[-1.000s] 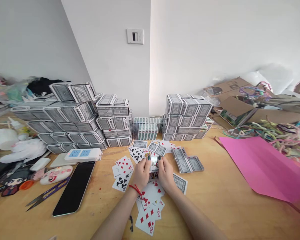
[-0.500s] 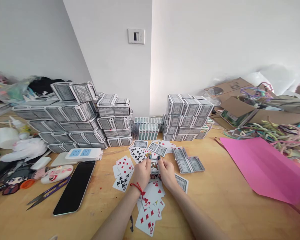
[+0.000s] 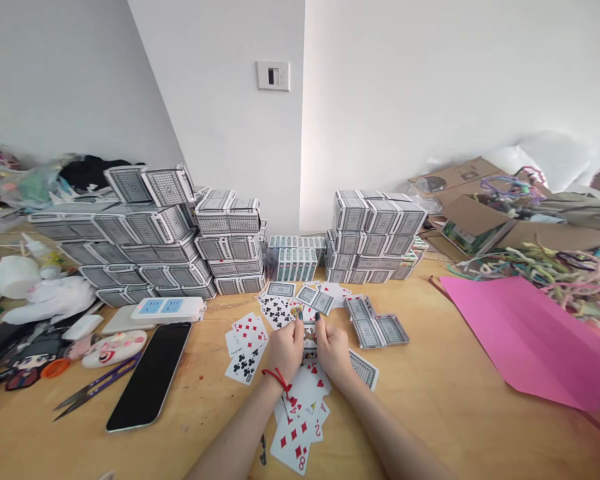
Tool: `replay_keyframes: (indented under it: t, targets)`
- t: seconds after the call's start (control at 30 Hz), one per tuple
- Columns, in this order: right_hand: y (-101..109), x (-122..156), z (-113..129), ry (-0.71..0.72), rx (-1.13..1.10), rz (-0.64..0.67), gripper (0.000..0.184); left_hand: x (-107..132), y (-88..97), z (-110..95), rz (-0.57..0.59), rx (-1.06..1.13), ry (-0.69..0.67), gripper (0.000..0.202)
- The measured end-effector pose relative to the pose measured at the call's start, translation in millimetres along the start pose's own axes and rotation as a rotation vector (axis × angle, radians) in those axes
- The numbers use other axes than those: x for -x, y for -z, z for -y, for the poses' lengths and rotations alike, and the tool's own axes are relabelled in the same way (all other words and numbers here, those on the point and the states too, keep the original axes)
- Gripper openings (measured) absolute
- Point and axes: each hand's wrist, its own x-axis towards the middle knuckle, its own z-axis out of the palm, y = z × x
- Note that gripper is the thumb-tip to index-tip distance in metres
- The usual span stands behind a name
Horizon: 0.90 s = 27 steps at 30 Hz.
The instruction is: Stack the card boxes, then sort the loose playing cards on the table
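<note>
Between my left hand [image 3: 287, 348] and my right hand [image 3: 334, 348] a playing card [image 3: 310, 339] with a face-card picture is gripped by its two sides, thumbs on top. Both hands are closed on it, and my fingers hide its edges. Below it, face-up cards [image 3: 293, 437] with red hearts and diamonds overlap on the table. A face-down card [image 3: 364, 368] lies by my right wrist. Left of my hands are a seven of diamonds [image 3: 250, 331] and a ten of clubs [image 3: 245, 363]. A folded piece made of grey-backed cards [image 3: 377, 323] sits to the right.
Stacked card-covered blocks [image 3: 145, 247] stand at the back left, others [image 3: 375, 233] at the back right. A phone [image 3: 150, 377], scissors [image 3: 97, 385] and a power strip [image 3: 170, 308] lie left. Pink paper [image 3: 525, 340], coloured yarn [image 3: 545, 267] and an open cardboard box [image 3: 480, 223] are right.
My hands keep hold of the card in nearly the same place, with only a very slight shift of the fingers. The things on the table stay put.
</note>
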Motion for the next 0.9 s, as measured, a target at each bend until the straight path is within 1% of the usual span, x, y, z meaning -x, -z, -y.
replay_keyframes:
  t: [0.13, 0.33, 0.5, 0.67, 0.77, 0.9]
  targets:
    - [1.1, 0.4, 1.9, 0.015, 0.018, -0.007, 0.047, 1.6, 0.4, 1.8, 0.001, -0.005, -0.005, 0.04]
    - [3.3, -0.8, 0.4, -0.053, -0.07, 0.031, 0.046, 1.5, 2.6, 1.9, 0.001, 0.044, 0.002, 0.04]
    - [2.5, -1.1, -0.3, 0.024, -0.063, -0.001, 0.045, 1.5, 2.5, -0.5, -0.009, -0.029, -0.014, 0.043]
    - [2.4, -2.0, -0.9, 0.026, -0.081, 0.048, 0.044, 2.9, 0.8, -2.2, -0.025, -0.061, 0.003, 0.043]
    - [1.6, -3.0, -3.0, -0.002, -0.099, 0.054, 0.045, 2.6, -0.3, 0.8, 0.013, -0.029, 0.035, 0.043]
    - [0.8, -4.1, -4.4, -0.02, -0.12, 0.019, 0.045, 0.2, -0.1, 5.1, 0.119, 0.105, 0.124, 0.04]
